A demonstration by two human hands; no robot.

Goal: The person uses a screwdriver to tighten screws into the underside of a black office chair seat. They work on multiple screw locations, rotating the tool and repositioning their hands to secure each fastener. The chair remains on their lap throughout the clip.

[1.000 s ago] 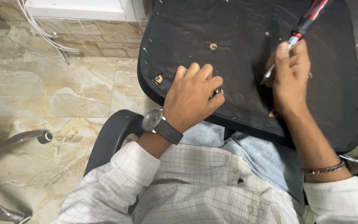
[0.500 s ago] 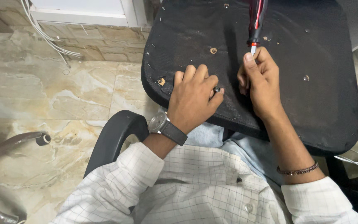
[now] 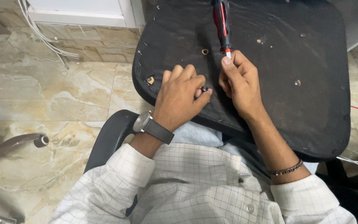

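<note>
Screwdriver [image 3: 222, 25] upright on seat underside [image 3: 303, 116], hands beside.

Matt black cloth, dusty and scuffed, over the upturned seat base [image 3: 270, 103]. Glossy red-and-black plastic on the screwdriver handle [image 3: 223, 23]. Polished marble-look floor tiles [image 3: 50, 95] at left. Brushed metal wristwatch [image 3: 141, 122], matt dark strap. Checked cotton shirt [image 3: 195, 186] nearest.

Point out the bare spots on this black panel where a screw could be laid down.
Free: the panel right of the right hand, around a small stud. Crowded: the near-left edge, where the left hand rests and the screwdriver stands.
</note>
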